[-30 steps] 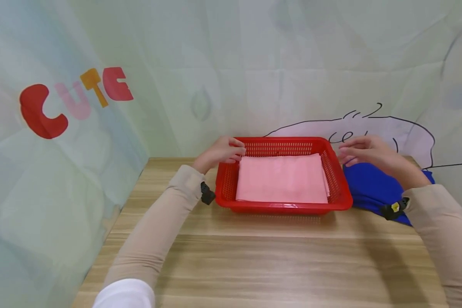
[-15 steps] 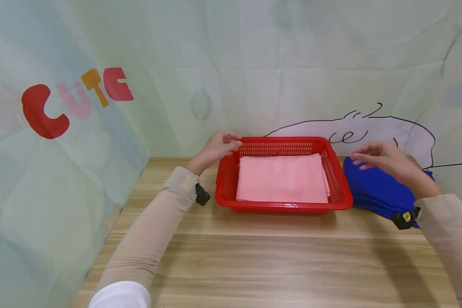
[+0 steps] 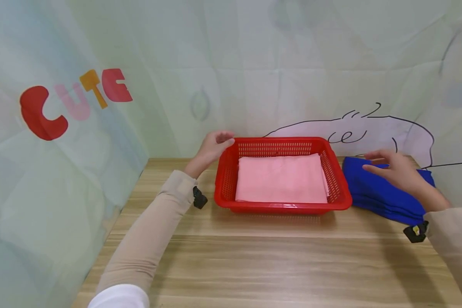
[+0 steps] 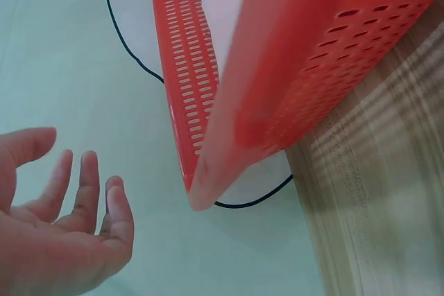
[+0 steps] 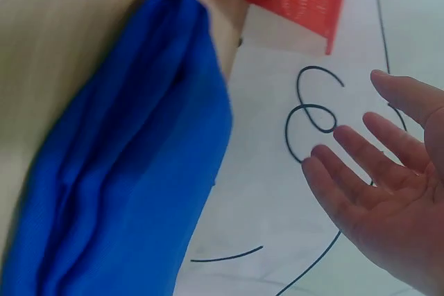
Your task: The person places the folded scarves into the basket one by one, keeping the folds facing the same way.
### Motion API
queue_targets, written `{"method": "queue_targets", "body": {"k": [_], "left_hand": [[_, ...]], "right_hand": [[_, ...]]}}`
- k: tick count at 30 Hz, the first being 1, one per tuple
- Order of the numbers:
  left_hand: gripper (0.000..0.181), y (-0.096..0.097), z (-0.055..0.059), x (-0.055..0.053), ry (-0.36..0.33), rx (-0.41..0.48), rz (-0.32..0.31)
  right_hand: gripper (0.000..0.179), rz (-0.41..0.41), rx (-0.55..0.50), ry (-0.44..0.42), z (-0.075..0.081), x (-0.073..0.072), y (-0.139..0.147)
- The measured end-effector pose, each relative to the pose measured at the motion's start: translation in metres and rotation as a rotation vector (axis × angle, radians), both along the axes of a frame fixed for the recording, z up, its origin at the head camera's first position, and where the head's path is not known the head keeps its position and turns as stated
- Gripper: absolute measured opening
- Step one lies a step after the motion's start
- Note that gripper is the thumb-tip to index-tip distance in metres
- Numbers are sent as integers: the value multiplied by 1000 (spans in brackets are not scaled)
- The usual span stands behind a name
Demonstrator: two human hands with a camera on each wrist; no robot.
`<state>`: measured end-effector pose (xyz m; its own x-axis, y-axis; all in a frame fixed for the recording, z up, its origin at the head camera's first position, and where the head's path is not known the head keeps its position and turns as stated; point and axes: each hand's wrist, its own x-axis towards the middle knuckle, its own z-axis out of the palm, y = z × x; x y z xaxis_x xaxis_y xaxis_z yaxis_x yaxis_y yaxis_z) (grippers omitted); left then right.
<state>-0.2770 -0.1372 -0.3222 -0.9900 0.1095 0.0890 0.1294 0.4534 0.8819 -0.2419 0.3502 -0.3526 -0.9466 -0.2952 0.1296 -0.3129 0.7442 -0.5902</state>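
A red plastic basket (image 3: 283,208) with slotted walls stands on the table, and a folded pink cloth (image 3: 281,179) lies flat inside it. Just off the basket's back left corner is my left hand (image 3: 212,149), its fingers loosely bent and holding nothing; the left wrist view shows a gap between that hand and the basket wall. My right hand (image 3: 398,171) hovers over a folded blue cloth (image 3: 373,192) to the right of the basket. In the right wrist view the right fingers (image 5: 347,192) are spread, apart from the blue cloth (image 5: 139,157).
The wooden table (image 3: 262,265) reaches toward me in front of the basket. Behind it hangs a pale printed curtain (image 3: 231,85), close to the basket's back rim. Another side of the curtain, with coloured letters (image 3: 77,100), borders the left table edge.
Both hands have moved away from the basket: the left hand slightly left, the right hand to the right and lower, over the blue cloth. The basket and both cloths stay put.
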Motion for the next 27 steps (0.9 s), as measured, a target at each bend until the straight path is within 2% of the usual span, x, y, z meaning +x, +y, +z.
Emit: {"method": "queue_targets", "body": {"k": [4, 11, 18, 27], "left_hand": [[35, -3, -3, 2, -10, 18, 25], [38, -6, -8, 0, -25, 55, 57], [38, -7, -13, 0, -54, 79, 101], [42, -4, -27, -2, -116, 68, 143]], "right_hand": [[52, -6, 27, -2, -6, 5, 3], [55, -8, 70, 12, -17, 11, 12], [61, -45, 139, -27, -26, 20, 19], [63, -1, 183, -21, -40, 26, 27]]}}
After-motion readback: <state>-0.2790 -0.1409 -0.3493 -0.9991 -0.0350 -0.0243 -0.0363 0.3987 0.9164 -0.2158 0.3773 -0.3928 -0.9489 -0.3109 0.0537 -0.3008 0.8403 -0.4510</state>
